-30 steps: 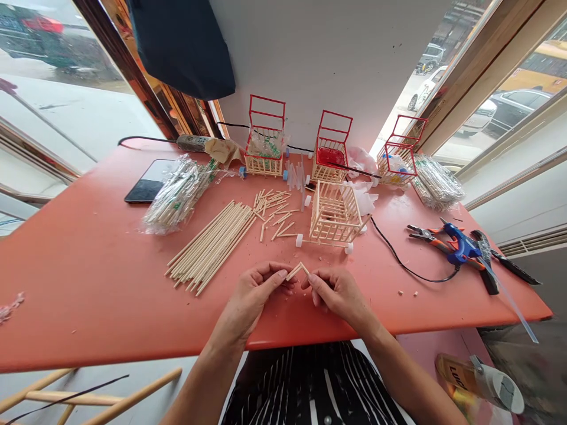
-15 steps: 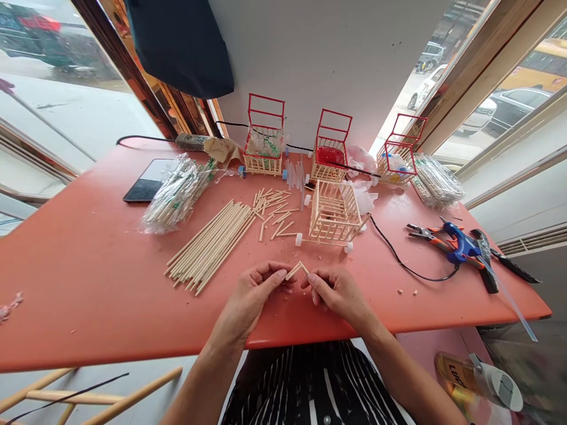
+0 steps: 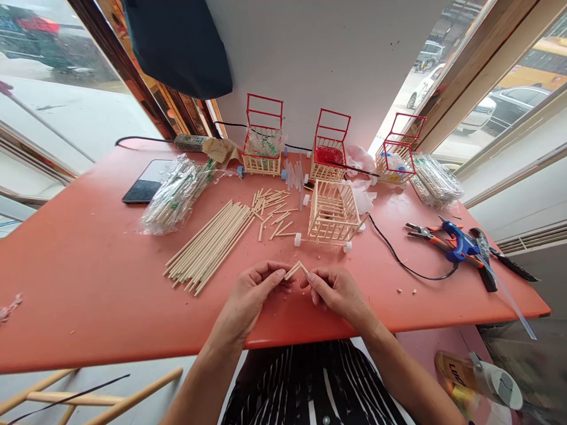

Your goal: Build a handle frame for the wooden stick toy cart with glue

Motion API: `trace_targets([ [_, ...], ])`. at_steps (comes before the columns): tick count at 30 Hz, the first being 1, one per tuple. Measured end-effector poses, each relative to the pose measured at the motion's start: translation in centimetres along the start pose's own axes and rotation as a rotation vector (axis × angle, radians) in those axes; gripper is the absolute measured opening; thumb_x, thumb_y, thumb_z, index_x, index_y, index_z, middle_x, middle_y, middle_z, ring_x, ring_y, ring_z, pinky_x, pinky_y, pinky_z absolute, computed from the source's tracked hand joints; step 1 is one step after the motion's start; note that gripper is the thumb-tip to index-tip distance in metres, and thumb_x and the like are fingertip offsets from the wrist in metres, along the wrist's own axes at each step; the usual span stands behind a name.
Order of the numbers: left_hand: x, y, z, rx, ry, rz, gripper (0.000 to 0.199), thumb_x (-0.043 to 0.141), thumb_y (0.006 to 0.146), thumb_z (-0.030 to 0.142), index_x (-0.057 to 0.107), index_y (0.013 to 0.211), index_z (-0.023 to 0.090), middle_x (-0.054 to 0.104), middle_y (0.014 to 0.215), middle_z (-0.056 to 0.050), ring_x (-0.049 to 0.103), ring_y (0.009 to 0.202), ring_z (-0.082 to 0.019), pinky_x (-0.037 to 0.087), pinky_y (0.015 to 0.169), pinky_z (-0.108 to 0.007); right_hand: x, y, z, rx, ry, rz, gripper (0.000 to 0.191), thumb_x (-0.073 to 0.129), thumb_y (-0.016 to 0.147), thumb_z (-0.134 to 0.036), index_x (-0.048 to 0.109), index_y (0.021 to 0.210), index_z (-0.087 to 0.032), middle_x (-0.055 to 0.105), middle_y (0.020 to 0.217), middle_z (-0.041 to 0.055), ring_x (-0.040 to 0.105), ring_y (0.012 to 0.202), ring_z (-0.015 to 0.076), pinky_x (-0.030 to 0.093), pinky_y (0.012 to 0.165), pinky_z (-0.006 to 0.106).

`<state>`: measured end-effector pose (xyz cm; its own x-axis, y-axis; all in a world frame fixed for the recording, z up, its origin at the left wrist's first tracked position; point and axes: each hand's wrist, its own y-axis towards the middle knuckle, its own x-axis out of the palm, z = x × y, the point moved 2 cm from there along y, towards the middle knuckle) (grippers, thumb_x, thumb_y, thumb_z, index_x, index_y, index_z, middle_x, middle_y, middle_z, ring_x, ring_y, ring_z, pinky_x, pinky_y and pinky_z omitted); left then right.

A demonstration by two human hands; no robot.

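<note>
Close to the table's front edge, my left hand (image 3: 261,284) pinches one short wooden stick (image 3: 292,271) between thumb and fingers. A second short stick (image 3: 303,268) is pinched by my right hand (image 3: 331,287). The two sticks meet at their far ends in a peak, like an upturned V. Just beyond them stands a small cart made of wooden sticks (image 3: 334,215) with white bottle-cap wheels. A scatter of short cut sticks (image 3: 272,206) lies to its left, and a bundle of long sticks (image 3: 210,248) is further left.
Behind stand three red-handled stick carts, the left one (image 3: 262,159) holding plastic wrap. At right lie a blue glue gun (image 3: 463,245), pliers (image 3: 420,232) and a black cable. Wrapped sticks (image 3: 170,195) and a dark tablet (image 3: 142,186) are at left. Clear glue sticks (image 3: 293,175) lie at the back.
Almost nothing differs. Both hands keep their pinch on the two short sticks, and the whole view has shifted very slightly.
</note>
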<state>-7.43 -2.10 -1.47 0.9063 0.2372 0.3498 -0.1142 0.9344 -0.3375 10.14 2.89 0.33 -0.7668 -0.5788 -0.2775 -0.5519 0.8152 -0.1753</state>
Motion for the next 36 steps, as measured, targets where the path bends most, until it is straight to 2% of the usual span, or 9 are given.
trace_targets([
  [3,-0.1,-0.1,0.3,0.024,0.064,0.029,0.030,0.080,0.077,0.038,0.076,0.092,0.013,0.076,0.076,-0.006,0.067,0.062,-0.014,0.055,0.063,-0.024,-0.1,-0.1,0.0,-0.005,0.012,0.002,0.038,0.052,0.098,-0.044,0.070,0.082,-0.014,0.057,0.056,-0.0025,0.049,0.050,0.0099,0.039,0.053,0.021],
  [6,-0.4,-0.3,0.7,0.082,0.247,0.075,0.033,0.074,0.081,0.040,0.077,0.102,0.015,0.070,0.068,-0.002,0.056,0.050,-0.011,0.045,0.050,-0.021,-0.3,-0.2,0.0,-0.005,0.022,0.014,0.039,0.052,0.098,-0.045,0.070,0.082,-0.014,0.057,0.056,-0.0020,0.051,0.052,0.0104,0.040,0.053,0.021],
  [8,-0.6,-0.6,1.2,0.173,0.403,0.123,0.030,0.070,0.084,0.039,0.079,0.104,0.018,0.072,0.077,-0.004,0.058,0.055,-0.012,0.044,0.052,-0.021,-0.5,-0.4,-0.1,-0.003,0.026,0.021,0.040,0.053,0.098,-0.047,0.070,0.082,-0.014,0.058,0.056,-0.0017,0.052,0.052,0.0106,0.040,0.053,0.021],
  [11,-0.4,-1.3,1.8,0.347,0.570,0.230,0.022,0.070,0.085,0.036,0.082,0.099,0.024,0.074,0.106,-0.006,0.065,0.075,-0.016,0.048,0.066,-0.023,-0.7,-0.7,-0.2,-0.004,0.021,0.030,0.040,0.052,0.099,-0.047,0.071,0.084,-0.015,0.058,0.055,-0.0017,0.052,0.051,0.0104,0.039,0.052,0.021],
  [13,0.1,-1.7,1.9,0.407,0.620,0.260,0.020,0.072,0.084,0.036,0.083,0.098,0.025,0.075,0.107,-0.005,0.064,0.074,-0.017,0.047,0.068,-0.025,-0.8,-1.0,-0.4,-0.027,0.010,0.042,0.039,0.051,0.100,-0.045,0.071,0.086,-0.014,0.058,0.056,-0.0016,0.053,0.052,0.0104,0.040,0.052,0.021],
  [17,1.8,-2.1,2.1,0.429,0.627,0.206,0.022,0.078,0.078,0.033,0.083,0.099,0.027,0.078,0.084,-0.003,0.060,0.065,-0.019,0.047,0.068,-0.028,-1.0,-1.6,-0.8,-0.093,-0.061,0.072,0.036,0.049,0.101,-0.039,0.072,0.086,-0.015,0.059,0.057,-0.0014,0.053,0.053,0.0105,0.040,0.053,0.021],
  [23,3.1,-1.8,2.2,0.382,0.617,0.114,0.012,0.075,0.080,0.031,0.085,0.087,0.028,0.079,0.075,-0.003,0.062,0.068,-0.021,0.047,0.070,-0.029,-1.3,-2.3,-0.9,-0.127,-0.146,0.092,0.030,0.051,0.100,-0.032,0.073,0.088,-0.015,0.060,0.058,-0.0021,0.053,0.052,0.0104,0.038,0.052,0.021],
  [28,3.4,-1.6,1.9,0.398,0.662,0.050,0.013,0.072,0.085,0.033,0.083,0.081,0.027,0.079,0.075,-0.001,0.064,0.070,-0.020,0.047,0.071,-0.029,-1.6,-2.7,-1.0,-0.162,-0.199,0.096,0.030,0.051,0.101,-0.030,0.073,0.087,-0.016,0.060,0.059,-0.0020,0.054,0.054,0.0106,0.038,0.055,0.021],
  [36,3.5,-1.5,1.6,0.409,0.585,0.064,0.005,0.078,0.080,0.030,0.082,0.079,0.028,0.077,0.073,-0.002,0.067,0.074,-0.023,0.049,0.075,-0.031,-1.9,-3.1,-0.7,-0.217,-0.275,0.124,0.032,0.051,0.102,-0.033,0.071,0.084,-0.017,0.061,0.063,-0.0009,0.053,0.056,0.0107,0.040,0.058,0.021],
])
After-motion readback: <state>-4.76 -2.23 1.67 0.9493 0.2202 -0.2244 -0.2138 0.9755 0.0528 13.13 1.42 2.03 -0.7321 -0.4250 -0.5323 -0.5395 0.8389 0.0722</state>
